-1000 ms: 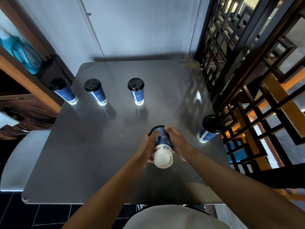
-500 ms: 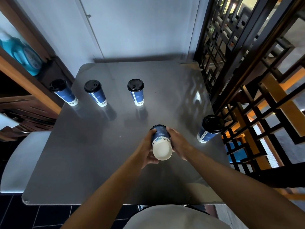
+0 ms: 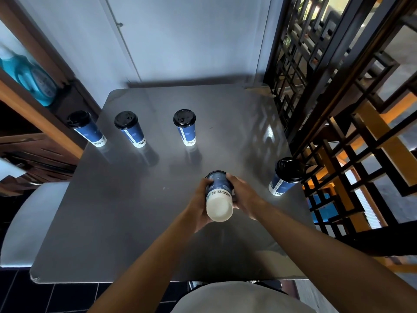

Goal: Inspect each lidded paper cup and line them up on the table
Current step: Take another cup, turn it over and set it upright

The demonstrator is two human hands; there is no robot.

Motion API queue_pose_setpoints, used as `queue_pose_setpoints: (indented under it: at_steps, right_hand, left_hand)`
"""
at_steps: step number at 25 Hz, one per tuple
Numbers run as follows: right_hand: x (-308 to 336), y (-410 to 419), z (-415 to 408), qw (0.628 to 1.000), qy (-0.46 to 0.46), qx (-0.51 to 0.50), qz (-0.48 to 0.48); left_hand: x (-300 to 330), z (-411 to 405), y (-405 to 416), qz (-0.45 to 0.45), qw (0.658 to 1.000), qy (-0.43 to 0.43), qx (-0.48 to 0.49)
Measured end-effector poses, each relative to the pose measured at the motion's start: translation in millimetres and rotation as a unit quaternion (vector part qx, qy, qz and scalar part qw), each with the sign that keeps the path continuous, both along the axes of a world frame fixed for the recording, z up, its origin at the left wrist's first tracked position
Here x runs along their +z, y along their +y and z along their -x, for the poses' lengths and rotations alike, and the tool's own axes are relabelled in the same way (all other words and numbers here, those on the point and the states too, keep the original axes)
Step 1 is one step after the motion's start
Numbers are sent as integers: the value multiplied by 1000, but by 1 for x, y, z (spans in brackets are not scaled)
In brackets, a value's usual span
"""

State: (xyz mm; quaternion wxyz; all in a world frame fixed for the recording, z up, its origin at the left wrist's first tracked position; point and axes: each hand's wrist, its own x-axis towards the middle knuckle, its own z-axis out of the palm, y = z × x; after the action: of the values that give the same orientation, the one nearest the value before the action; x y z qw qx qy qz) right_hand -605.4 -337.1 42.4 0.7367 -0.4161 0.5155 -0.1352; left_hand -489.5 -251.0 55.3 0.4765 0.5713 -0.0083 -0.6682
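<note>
I hold one blue paper cup tipped over above the middle of the grey table, its white base facing me and its black lid pointing away. My left hand grips its left side and my right hand grips its right side. Three upright lidded cups stand in a row at the far left: one at the table's left edge, a second beside it, and a third farther right. Another lidded cup stands at the right edge.
A dark wooden lattice screen runs along the table's right side. Wooden shelving with a blue bottle sits at the left. A pale wall backs the table. A light seat lies at the lower left.
The held cup has tilted further, so its white base faces me more squarely, and both hands have shifted slightly away from me. The standing cups have not moved.
</note>
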Motion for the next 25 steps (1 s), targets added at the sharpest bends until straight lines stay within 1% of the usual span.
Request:
queue_pose_setpoints:
  at_steps: [1, 2, 4, 5, 7, 10, 11, 12, 14, 15, 16, 17, 19, 21, 23, 24, 25]
  right_hand:
    - [-2, 1, -1, 1000, -4, -2, -6]
    - [-3, 2, -2, 1000, -8, -6, -9]
    - [-4, 1, -3, 1000, -12, -13, -6]
    - [-3, 0, -4, 1000, -7, -13, 1]
    - [0, -1, -5, 999, 8, -7, 30]
    - [-2, -5, -7, 997, 6, -3, 70]
    - [-2, -5, -6, 997, 4, -3, 72]
    - [0, -5, -6, 998, 1, -3, 64]
    - [2, -3, -4, 1000, -7, -7, 22]
    - [3, -3, -4, 1000, -9, -9, 5]
    - [3, -1, -4, 1000, -13, -10, -2]
    - [4, 0, -5, 1000, -15, -10, -1]
    - [3, 1, -8, 1000, -12, -6, 9]
    - [4, 0, -8, 1000, -2, 0, 20]
    - [6, -2, -7, 999, 9, 16, 45]
    - [3, -3, -7, 997, 22, 29, 62]
    - [1, -4, -6, 995, 34, 42, 79]
  left_hand:
    - [0, 2, 0, -8, 1000, -2, 2]
    - [0, 3, 2, -27, 999, -28, -22]
    - [4, 4, 6, -66, 984, -128, -108]
    - [5, 3, 8, -76, 973, -173, -132]
    - [6, 1, 7, -65, 965, -222, -124]
    - [4, -1, 1, -42, 963, -239, -120]
    - [0, -2, -1, -33, 966, -230, -113]
    - [-1, -3, -1, -33, 975, -201, -94]
    - [1, -5, -1, -23, 995, -88, -42]
    - [5, -3, 0, -19, 999, -36, -13]
    - [8, -2, 1, -18, 1000, -5, 10]
    - [8, -2, 1, -15, 1000, 11, 20]
    - [9, -3, 2, -23, 1000, 10, 14]
    - [7, -8, 3, -43, 996, -61, -46]
    - [9, -9, 6, -66, 976, -182, -101]
    - [10, -9, 7, -75, 967, -218, -110]
    - [8, -9, 6, -77, 967, -215, -109]
